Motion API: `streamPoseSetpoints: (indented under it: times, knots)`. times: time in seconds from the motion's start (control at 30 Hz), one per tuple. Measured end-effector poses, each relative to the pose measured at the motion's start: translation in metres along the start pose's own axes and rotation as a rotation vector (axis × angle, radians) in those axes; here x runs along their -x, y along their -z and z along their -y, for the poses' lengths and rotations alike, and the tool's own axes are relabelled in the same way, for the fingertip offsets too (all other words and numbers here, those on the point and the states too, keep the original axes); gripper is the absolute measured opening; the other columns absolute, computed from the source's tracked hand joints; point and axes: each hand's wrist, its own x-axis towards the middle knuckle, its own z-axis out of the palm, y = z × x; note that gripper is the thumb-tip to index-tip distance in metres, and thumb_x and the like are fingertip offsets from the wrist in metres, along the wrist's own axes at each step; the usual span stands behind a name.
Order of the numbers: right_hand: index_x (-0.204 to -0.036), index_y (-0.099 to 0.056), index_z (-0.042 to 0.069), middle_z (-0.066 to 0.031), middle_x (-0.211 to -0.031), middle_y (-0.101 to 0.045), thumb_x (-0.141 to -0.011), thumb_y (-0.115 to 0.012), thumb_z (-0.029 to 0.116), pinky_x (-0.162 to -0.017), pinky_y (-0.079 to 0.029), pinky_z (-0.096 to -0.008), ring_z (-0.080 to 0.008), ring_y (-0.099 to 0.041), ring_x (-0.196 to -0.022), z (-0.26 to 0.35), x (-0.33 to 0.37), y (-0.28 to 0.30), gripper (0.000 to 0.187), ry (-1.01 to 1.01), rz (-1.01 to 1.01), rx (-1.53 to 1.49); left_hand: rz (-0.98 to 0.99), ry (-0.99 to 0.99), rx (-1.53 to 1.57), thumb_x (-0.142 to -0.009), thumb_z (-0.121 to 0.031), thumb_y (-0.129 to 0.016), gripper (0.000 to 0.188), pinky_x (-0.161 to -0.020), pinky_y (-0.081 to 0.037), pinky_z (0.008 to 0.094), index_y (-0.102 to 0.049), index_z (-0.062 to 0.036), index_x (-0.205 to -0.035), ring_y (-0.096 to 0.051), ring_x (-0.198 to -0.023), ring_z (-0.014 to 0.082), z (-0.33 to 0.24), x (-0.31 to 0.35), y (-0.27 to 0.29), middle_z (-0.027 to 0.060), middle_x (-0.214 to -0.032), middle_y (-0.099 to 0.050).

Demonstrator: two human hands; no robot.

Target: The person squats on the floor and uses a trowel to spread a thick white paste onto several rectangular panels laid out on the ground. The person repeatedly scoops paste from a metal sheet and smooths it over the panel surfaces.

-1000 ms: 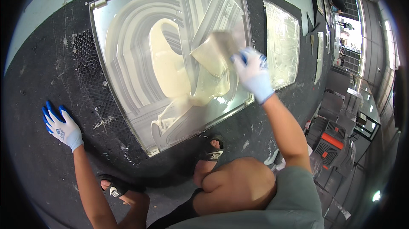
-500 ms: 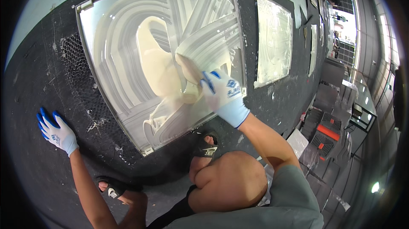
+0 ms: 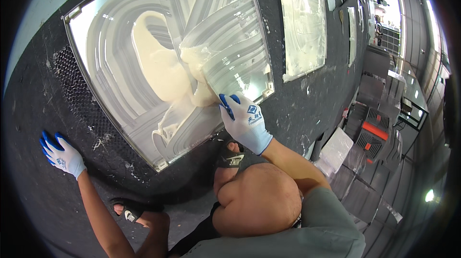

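A wide glass panel (image 3: 120, 104) lies on the dark surface before me, smeared with cream-coloured paste (image 3: 163, 78) in broad curved streaks. The thickest paste pools around its middle. Over the panel's near right part, my right hand (image 3: 244, 119), in a white glove with blue fingertips, is closed on a scraper (image 3: 211, 87). The tool's blade is coated and mostly lost against the paste, and its handle is hidden in the fingers. Well left of the panel, my gloved left hand (image 3: 63, 156) rests flat on the dark surface, fingers spread, holding nothing.
Small clips (image 3: 161, 165) sit at the panel's corners. Wire mesh (image 3: 72, 78) lies along its left edge. A second coated panel (image 3: 303, 30) is to the right. Farther right are a black-and-red crate (image 3: 372, 133) and a white slab (image 3: 337, 150). My sandalled feet are close to the near edge.
My right hand has drawn the scraper slightly nearer, leaving fresh streaks on the right part of the panel. The whole view has shifted a little; my left hand stays resting.
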Motion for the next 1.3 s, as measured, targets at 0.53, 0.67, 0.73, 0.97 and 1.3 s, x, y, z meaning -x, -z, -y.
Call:
streamPoseSetpoints:
  times: [0.53, 0.67, 0.73, 0.97, 1.3]
  knots:
    - [-0.105, -0.07, 0.003, -0.02, -0.096, -0.064, -0.095, -0.07, 0.018, -0.072, -0.053, -0.049, -0.0386, -0.068, -0.084, 0.025, 0.0, -0.032, 0.018, -0.032, -0.006, 0.056, 0.023, 0.058, -0.016, -0.107, -0.047, -0.051, 0.058, -0.124, -0.029, 0.0565, -0.049, -0.0234, -0.16, -0.042, -0.151, 0.036, -0.006, 0.002, 0.0, 0.0117, -0.165, -0.047]
    - [-0.091, -0.067, 0.002, -0.0184, -0.086, -0.062, -0.095, -0.069, 0.02, -0.066, -0.049, -0.0471, -0.0384, -0.063, -0.074, 0.031, -0.005, -0.012, 0.018, 0.028, -0.039, -0.036, 0.022, 0.073, -0.037, -0.106, -0.049, -0.052, 0.06, -0.125, -0.028, 0.0574, -0.049, -0.0235, -0.16, -0.042, -0.151, 0.0362, -0.009, 0.0, 0.0, 0.0111, -0.166, -0.046]
    - [-0.081, -0.064, -0.001, -0.0189, -0.079, -0.059, -0.094, -0.067, 0.019, -0.065, -0.045, -0.0475, -0.0393, -0.059, -0.071, 0.02, -0.007, 0.003, 0.024, 0.032, -0.161, 0.045, 0.02, 0.088, -0.029, -0.105, -0.05, -0.052, 0.061, -0.125, -0.026, 0.0578, -0.049, -0.0235, -0.16, -0.041, -0.152, 0.0363, -0.011, 0.001, 0.001, 0.0104, -0.167, -0.045]
    - [-0.093, -0.077, 0.001, -0.0165, -0.079, -0.074, -0.092, -0.069, 0.024, -0.07, -0.055, -0.042, -0.0275, -0.072, -0.069, 0.03, -0.001, -0.004, 0.025, -0.586, 0.087, -0.172, 0.015, 0.122, 0.038, -0.103, -0.05, -0.053, 0.063, -0.128, -0.019, 0.0588, -0.048, -0.024, -0.16, -0.035, -0.156, 0.0385, -0.021, 0.002, 0.01, 0.0098, -0.169, -0.041]
    - [-0.104, -0.076, 0.0, -0.0088, -0.091, -0.074, -0.092, -0.084, 0.022, -0.066, -0.062, -0.0294, -0.0167, -0.068, -0.068, 0.148, -0.154, -0.055, 0.026, -0.618, -0.058, -0.943, 0.122, 0.209, 0.056, -0.1, -0.049, -0.058, 0.064, -0.128, -0.02, 0.0606, -0.049, -0.0254, -0.159, -0.036, -0.155, 0.0391, -0.029, -0.004, 0.03, 0.0116, -0.168, -0.041]
